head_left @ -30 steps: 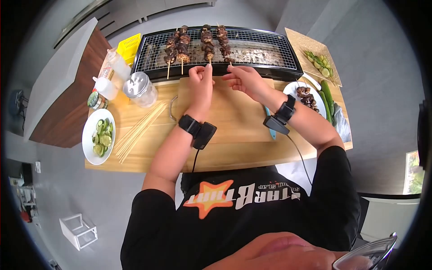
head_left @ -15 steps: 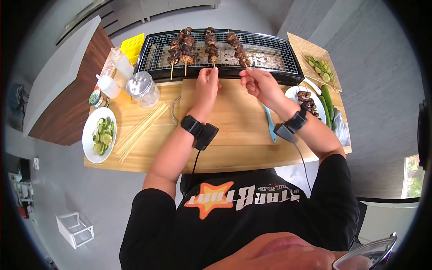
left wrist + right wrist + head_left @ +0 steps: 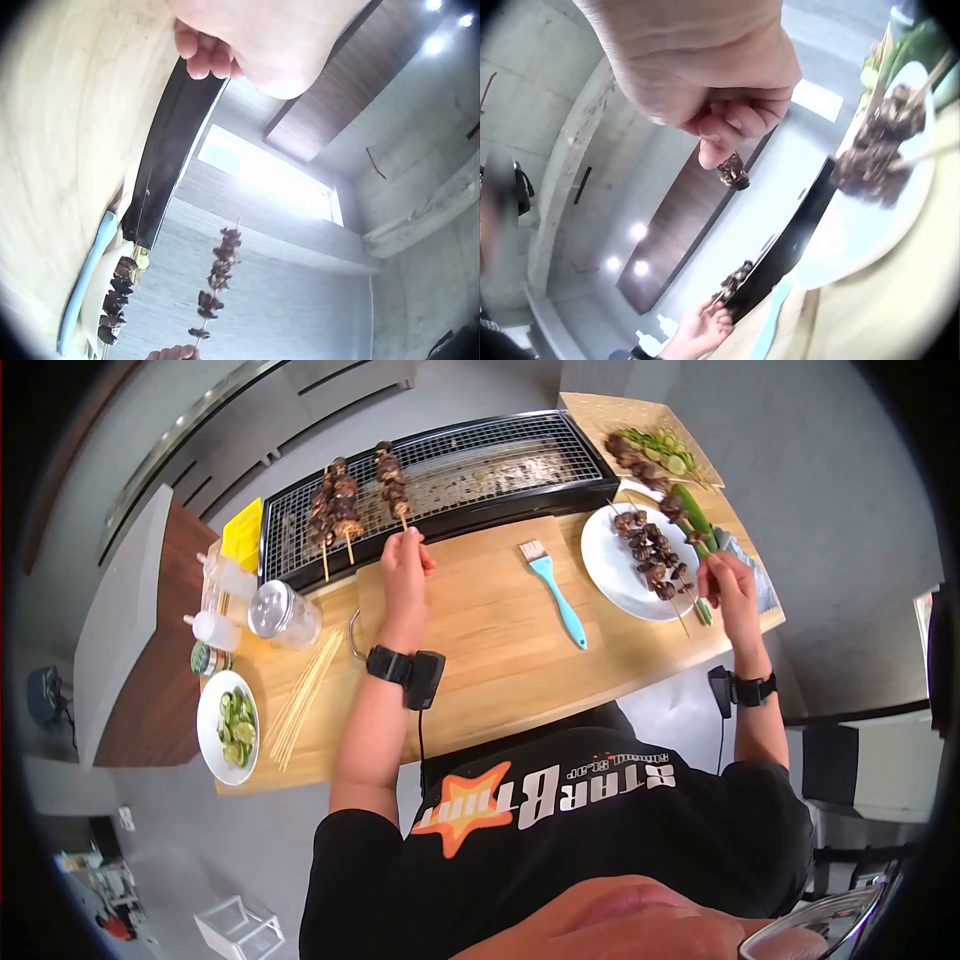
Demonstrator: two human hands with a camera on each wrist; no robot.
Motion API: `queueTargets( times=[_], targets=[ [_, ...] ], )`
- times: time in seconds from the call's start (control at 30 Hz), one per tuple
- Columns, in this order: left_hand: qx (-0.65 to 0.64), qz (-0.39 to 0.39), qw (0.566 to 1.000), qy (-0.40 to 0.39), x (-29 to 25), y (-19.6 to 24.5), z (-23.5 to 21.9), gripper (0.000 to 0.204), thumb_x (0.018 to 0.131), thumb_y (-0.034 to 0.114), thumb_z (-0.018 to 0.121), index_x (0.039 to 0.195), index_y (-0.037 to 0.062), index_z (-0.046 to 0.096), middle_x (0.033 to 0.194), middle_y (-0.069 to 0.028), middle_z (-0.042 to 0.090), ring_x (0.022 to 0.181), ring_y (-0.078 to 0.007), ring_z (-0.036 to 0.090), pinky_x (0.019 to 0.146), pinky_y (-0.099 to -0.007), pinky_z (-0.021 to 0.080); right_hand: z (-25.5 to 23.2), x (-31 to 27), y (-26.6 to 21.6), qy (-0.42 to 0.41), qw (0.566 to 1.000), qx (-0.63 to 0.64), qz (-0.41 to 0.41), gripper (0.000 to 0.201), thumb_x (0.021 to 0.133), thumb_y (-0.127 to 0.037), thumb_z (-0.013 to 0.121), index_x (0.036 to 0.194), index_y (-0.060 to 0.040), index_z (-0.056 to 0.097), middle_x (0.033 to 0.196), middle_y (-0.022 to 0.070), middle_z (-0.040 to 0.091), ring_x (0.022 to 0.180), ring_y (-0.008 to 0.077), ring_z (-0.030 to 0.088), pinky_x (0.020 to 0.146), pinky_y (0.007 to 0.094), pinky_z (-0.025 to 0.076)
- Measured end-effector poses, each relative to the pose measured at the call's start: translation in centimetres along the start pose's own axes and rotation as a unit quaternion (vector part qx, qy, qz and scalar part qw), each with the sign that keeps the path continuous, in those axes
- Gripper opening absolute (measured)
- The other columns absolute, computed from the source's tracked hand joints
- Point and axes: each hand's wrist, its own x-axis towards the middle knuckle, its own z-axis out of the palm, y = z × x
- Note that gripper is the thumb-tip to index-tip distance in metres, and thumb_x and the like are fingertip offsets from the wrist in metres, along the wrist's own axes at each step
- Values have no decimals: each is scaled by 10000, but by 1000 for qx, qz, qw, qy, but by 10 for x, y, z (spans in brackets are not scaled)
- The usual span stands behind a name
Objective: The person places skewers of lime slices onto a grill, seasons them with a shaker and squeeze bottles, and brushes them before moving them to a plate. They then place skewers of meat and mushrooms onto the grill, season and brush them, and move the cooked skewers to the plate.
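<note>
My left hand [image 3: 405,575] is at the grill's front edge, its thumb and fingers pinching the bare stick end of a meat skewer [image 3: 391,478] that lies on the grate. Out to the right, my right hand [image 3: 730,590] grips another meat skewer [image 3: 217,274] by its lower end. That skewer is raised in the air, its dark chunks pointing up and away beside the white plate [image 3: 603,565]. Several cooked skewers [image 3: 650,550] lie on the plate. In the right wrist view, curled fingers hide most of the held stick.
Two more skewers [image 3: 340,500] lie at the left of the grill [image 3: 500,465]. A blue basting brush [image 3: 558,598] rests on the cutting board [image 3: 460,590]. Bamboo sticks [image 3: 305,700], a glass jar [image 3: 285,615] and a bowl [image 3: 207,732] of green slices stand left; cucumbers [image 3: 692,508] lie right.
My right hand has lifted the rightmost skewer off the grill and carried it right, beside the plate. My left hand still pinches its skewer's stick. The head view has turned.
</note>
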Motion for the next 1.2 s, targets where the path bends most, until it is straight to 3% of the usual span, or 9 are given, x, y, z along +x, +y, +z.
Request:
queueTargets(
  times=[0.23, 0.27, 0.37, 0.43, 0.7, 0.8, 0.97, 1.07, 1.2],
  targets=[
    [11, -13, 1000, -9, 0, 0, -4, 273, 961, 327, 506, 868, 76, 558, 644, 22, 484, 568, -78, 496, 535, -224, 402, -56, -31, 46, 45, 994, -99, 33, 317, 972, -207, 441, 759, -20, 584, 590, -4, 520, 510, 44, 429, 456, 206, 302],
    [8, -15, 1000, -9, 1, -1, -5, 276, 961, 330, 504, 867, 76, 558, 644, 21, 487, 567, -78, 497, 534, -224, 403, -57, -33, 50, 41, 990, -129, 32, 305, 964, -192, 449, 756, -3, 567, 594, 9, 510, 541, 77, 456, 499, 234, 358],
    [7, -3, 1000, -22, 0, -4, -6, 288, 966, 342, 495, 866, 80, 558, 649, 19, 498, 562, -83, 503, 536, -222, 409, -54, -34, 60, 22, 983, -182, -27, 281, 950, -172, 462, 755, 11, 549, 605, 25, 508, 577, 106, 482, 547, 264, 400],
    [10, 0, 1000, -27, 0, -4, -6, 289, 967, 345, 491, 868, 81, 558, 656, 18, 501, 567, -88, 506, 545, -227, 414, -57, -33, 66, 4, 978, -206, -23, 235, 933, -146, 475, 777, 17, 542, 617, 68, 504, 587, 143, 500, 570, 291, 420],
    [-33, -85, 995, -48, 4, 13, -5, 290, 976, 309, 478, 912, 42, 570, 678, 9, 509, 634, -94, 510, 604, -228, 413, -64, -36, 76, 15, 941, -317, -112, 223, 929, -174, 514, 849, 25, 575, 650, 150, 534, 579, 197, 502, 577, 330, 428],
    [-34, -92, 993, -72, 11, 16, -7, 273, 985, 268, 467, 929, 23, 575, 665, 11, 492, 616, -87, 478, 589, -222, 395, -58, -41, 76, 36, 962, -269, -27, 236, 937, -204, 529, 893, 19, 593, 650, 127, 530, 589, 177, 497, 579, 327, 424],
    [-49, -68, 994, -75, 5, 14, 1, 247, 991, 227, 461, 919, 17, 569, 615, 28, 420, 547, -75, 396, 518, -222, 344, -52, -43, 110, 141, 976, -146, -85, 240, 949, -221, 529, 900, 4, 599, 644, 65, 516, 608, 131, 477, 581, 293, 413],
    [-25, -73, 995, -68, -31, 19, 31, 245, 996, 251, 457, 925, 32, 541, 584, 34, 371, 514, -69, 351, 482, -219, 307, -49, -39, 116, 168, 977, -110, -77, 246, 957, -220, 516, 878, 0, 594, 634, 44, 501, 603, 122, 460, 577, 280, 407],
    [-32, -127, 979, -153, -93, 22, 72, 255, 1005, 286, 437, 956, 45, 502, 583, 25, 371, 524, -77, 359, 497, -220, 310, -49, -39, 116, 177, 974, -127, -53, 251, 964, -216, 508, 857, -4, 589, 623, 39, 483, 594, 116, 444, 568, 270, 398]
  ],
)
